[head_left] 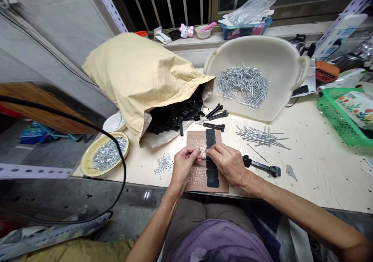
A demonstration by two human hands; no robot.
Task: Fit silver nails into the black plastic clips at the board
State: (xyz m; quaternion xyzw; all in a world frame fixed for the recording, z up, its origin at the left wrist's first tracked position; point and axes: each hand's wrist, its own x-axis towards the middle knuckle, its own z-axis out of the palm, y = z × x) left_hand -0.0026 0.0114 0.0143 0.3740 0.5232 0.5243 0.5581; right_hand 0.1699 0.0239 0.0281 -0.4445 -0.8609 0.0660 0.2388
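Observation:
My left hand [185, 161] is closed in a pinch around one end of a thin metal rod [202, 151]. At the rod's other end the fingers of my right hand [229, 163] are closed, hiding part of it. Both hands are over a brown board [194, 184] with a column of black rectangular pads [212, 173] and pale specks. Beside my right hand lies a black plastic piece with a long shank [264, 167]; whether the hand touches it is hidden. Small metal washers [163, 163] are scattered left of my left hand.
A yellow sack [140, 67] spills black plastic parts [186, 114]. Behind, a white basin [279, 102] holds many metal pins [244, 85]; more pins [260, 136] lie on the table. A yellow dish [87, 163] contains washers, and a green basket [332, 116] is at right.

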